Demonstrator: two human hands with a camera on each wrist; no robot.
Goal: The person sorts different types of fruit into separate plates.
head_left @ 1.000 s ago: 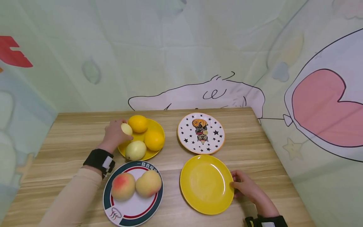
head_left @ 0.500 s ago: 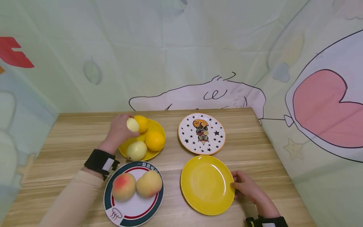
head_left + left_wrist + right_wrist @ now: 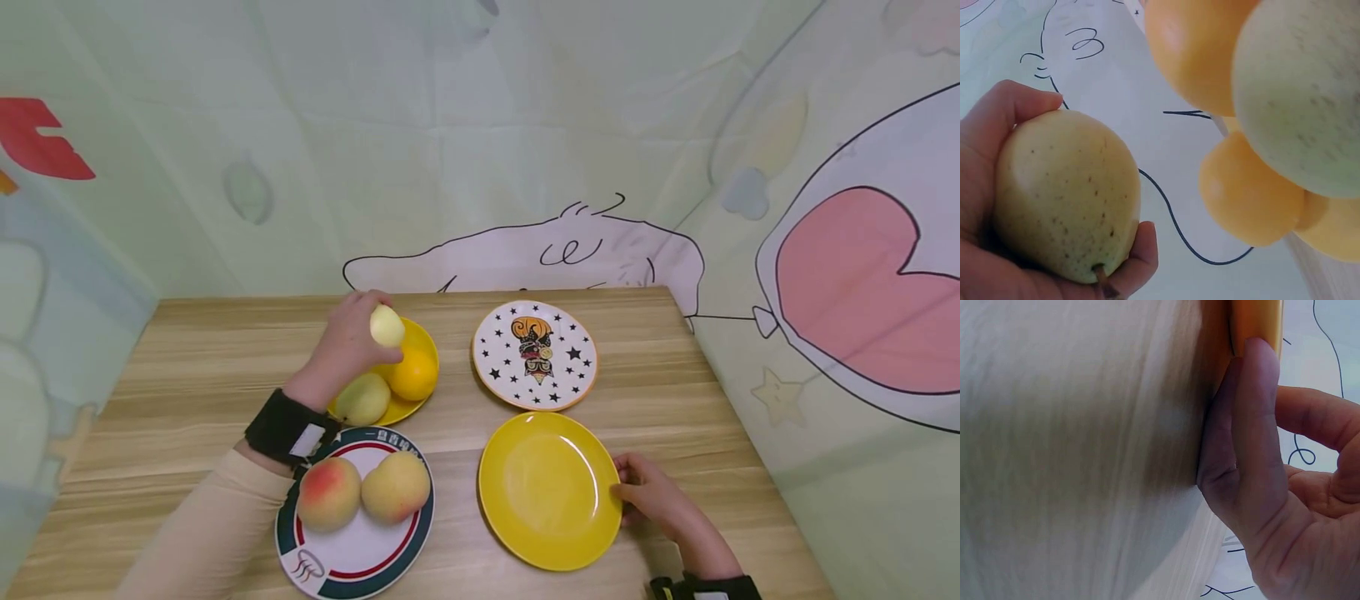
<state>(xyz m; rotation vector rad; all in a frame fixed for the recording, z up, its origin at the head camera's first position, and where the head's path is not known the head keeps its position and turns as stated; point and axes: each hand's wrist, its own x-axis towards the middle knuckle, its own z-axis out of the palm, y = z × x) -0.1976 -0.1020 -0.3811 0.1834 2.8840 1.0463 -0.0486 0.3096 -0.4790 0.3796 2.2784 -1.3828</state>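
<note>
My left hand (image 3: pixel 348 337) grips a pale pear (image 3: pixel 1072 194), fingers and thumb curled round its sides with the stem end exposed. It is held above the small yellow plate (image 3: pixel 408 408) at the far left. On that plate are another pear (image 3: pixel 363 400) and an orange (image 3: pixel 414 373); a second orange (image 3: pixel 1250 190) shows in the left wrist view but is hidden behind the hand from the head. At the right, my right hand (image 3: pixel 652 492) holds the rim of a larger yellow plate (image 3: pixel 549 492) between thumb and fingers; that plate bears nothing.
Close in front of the fruit plate lies a green-rimmed plate (image 3: pixel 352 575) with two peaches (image 3: pixel 328 495). A white star-patterned plate (image 3: pixel 498 333) sits behind the larger yellow plate. The wooden table (image 3: pixel 187 375) meets printed cloth walls at the back and right.
My left hand has carried the pear to the right and slightly farther back, over the fruit plate, so it now covers the far orange. The right hand stays at the plate rim.
</note>
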